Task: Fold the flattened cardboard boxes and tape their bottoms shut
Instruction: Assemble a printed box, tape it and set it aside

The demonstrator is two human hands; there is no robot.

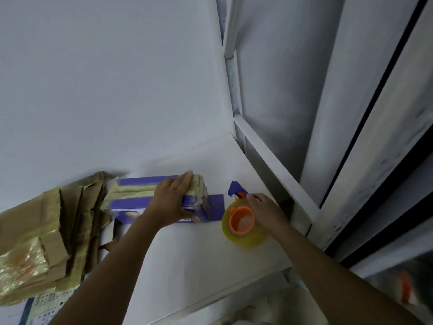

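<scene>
right hand [264, 208], fingers half hidden, grips tape dispenser [234, 225]; left hand [174, 200] presses box [131, 204], fingers straight.

Plain white wall [105, 78] behind a white shelf [210, 266]; metal upright [236, 90] at right

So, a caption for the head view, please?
Left hand rests on the purple box; right hand grips the tape roll beside it.

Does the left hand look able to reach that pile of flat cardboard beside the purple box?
Probably yes: the left hand rests on the purple box, and the cardboard pile lies right beside it, nothing between.
</scene>
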